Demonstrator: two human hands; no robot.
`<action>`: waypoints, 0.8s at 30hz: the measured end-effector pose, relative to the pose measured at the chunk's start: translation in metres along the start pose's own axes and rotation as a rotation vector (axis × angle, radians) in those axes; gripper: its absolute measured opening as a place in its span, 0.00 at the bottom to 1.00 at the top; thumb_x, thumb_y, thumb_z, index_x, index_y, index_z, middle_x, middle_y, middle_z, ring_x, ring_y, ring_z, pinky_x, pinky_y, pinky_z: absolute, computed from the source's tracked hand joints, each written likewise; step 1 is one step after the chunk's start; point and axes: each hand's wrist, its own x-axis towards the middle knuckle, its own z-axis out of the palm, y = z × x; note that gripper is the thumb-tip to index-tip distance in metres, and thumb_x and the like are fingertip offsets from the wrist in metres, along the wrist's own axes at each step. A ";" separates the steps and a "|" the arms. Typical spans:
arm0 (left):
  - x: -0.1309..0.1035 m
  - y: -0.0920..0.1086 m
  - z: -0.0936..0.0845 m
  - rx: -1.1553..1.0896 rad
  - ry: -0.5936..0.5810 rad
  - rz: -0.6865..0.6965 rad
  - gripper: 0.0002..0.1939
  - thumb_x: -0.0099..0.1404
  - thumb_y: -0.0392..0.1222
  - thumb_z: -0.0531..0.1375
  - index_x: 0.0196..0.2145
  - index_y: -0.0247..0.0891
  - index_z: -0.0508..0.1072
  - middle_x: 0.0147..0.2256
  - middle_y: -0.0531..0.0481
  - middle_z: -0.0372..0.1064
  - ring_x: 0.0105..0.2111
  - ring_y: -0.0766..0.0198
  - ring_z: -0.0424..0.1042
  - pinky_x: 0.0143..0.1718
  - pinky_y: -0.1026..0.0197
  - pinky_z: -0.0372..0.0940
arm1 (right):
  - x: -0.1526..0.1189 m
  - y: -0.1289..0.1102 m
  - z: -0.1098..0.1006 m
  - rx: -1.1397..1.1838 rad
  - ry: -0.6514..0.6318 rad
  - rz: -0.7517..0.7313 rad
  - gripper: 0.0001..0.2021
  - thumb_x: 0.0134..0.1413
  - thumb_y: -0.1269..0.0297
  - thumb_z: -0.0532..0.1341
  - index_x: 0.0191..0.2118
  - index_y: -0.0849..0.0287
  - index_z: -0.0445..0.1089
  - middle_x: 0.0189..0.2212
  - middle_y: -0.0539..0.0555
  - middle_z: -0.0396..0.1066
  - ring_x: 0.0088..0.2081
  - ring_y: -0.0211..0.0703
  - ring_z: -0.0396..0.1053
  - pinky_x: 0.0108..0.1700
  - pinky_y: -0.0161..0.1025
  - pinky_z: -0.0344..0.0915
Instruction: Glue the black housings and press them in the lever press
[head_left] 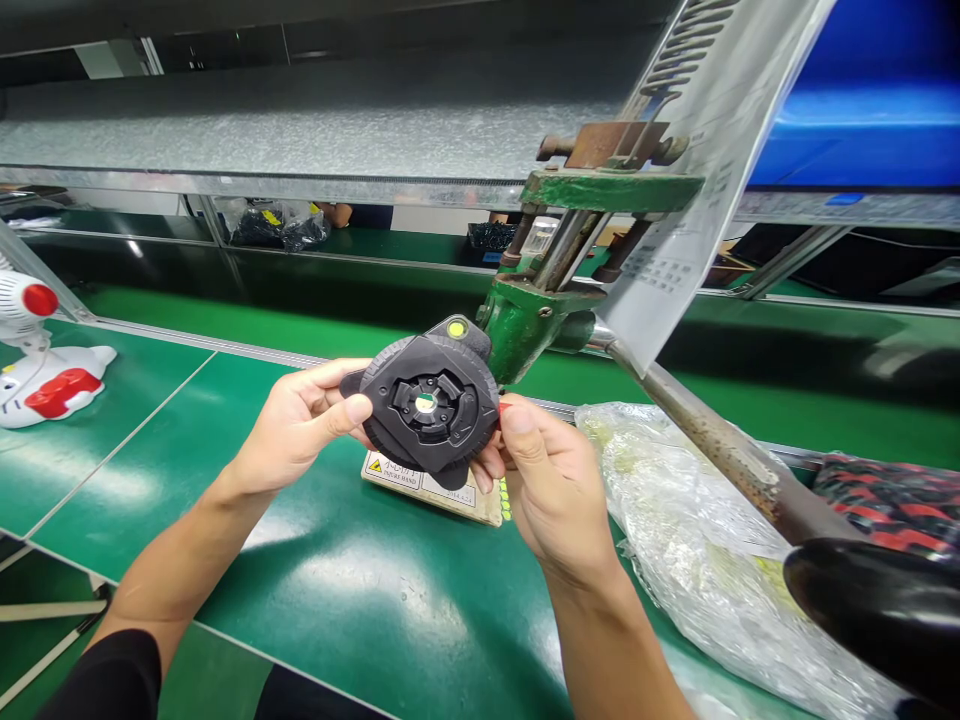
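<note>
A round black plastic part (390,425) with an open centre and a yellow-green bubble vial (457,327) on its top tab is held up over the bench. My left hand (304,425) grips its left edge, thumb on the front face. At its right edge, my right hand (544,465) pinches near a small red piece (504,408); the fingers reach partly behind the part. Behind and below sits the press base with a warning label (394,472), partly hidden. The green hand press (525,320) rises just behind.
Clear plastic bags (675,510) lie on the right, under the press lever (697,440) with its black knob (862,600). Red-and-black parts (892,500) are at far right. A white-and-red fan (56,385) stands at left. A paper sheet in plastic (675,270) hangs by the press.
</note>
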 end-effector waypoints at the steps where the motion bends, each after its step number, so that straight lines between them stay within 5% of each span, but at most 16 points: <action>1: 0.000 0.000 0.000 0.003 0.006 0.005 0.26 0.64 0.54 0.74 0.53 0.33 0.83 0.38 0.40 0.84 0.31 0.56 0.83 0.34 0.57 0.82 | 0.000 0.000 0.000 0.004 0.003 0.000 0.25 0.68 0.43 0.65 0.26 0.58 0.66 0.19 0.45 0.60 0.21 0.32 0.62 0.24 0.32 0.63; 10: 0.002 -0.001 -0.001 -0.012 -0.002 0.013 0.24 0.67 0.55 0.71 0.52 0.33 0.82 0.43 0.39 0.83 0.35 0.55 0.83 0.35 0.58 0.81 | 0.001 -0.002 0.000 -0.019 -0.003 -0.012 0.23 0.68 0.45 0.66 0.29 0.58 0.69 0.19 0.46 0.63 0.22 0.32 0.63 0.25 0.31 0.63; 24: 0.004 0.001 0.002 -0.034 0.100 0.007 0.22 0.67 0.59 0.71 0.40 0.34 0.82 0.32 0.47 0.79 0.31 0.61 0.79 0.31 0.63 0.76 | -0.002 -0.016 0.007 -0.159 -0.029 -0.024 0.23 0.63 0.42 0.69 0.29 0.58 0.72 0.20 0.46 0.66 0.21 0.31 0.66 0.25 0.27 0.65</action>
